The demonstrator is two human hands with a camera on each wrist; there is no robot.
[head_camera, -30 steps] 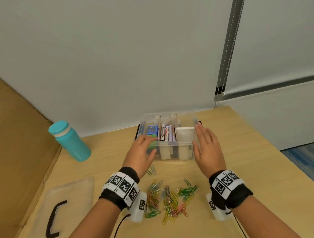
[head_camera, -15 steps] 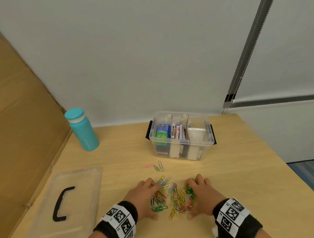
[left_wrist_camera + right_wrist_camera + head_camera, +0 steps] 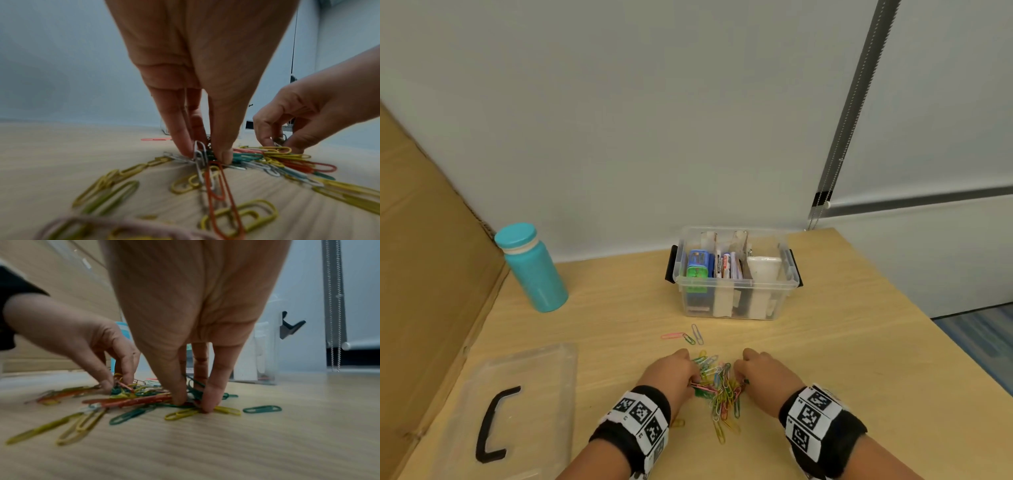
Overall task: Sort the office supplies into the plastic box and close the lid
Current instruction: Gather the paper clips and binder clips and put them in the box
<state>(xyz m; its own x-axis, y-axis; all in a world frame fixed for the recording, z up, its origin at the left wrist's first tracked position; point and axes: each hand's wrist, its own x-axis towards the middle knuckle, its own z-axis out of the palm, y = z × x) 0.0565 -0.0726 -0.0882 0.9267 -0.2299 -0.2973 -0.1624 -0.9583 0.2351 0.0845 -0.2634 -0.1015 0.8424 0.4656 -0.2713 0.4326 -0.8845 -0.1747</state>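
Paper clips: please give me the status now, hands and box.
Left hand and right hand pinching into paper clip pile. Plastic box open, lid on table. Three stray clips apart, nothing blocking.

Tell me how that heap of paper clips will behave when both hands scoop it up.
The paper clips are small, loose and tangled, so some probably lift hooked together. Others likely slip from the left hand and right hand, since strays already lie flat on the table.
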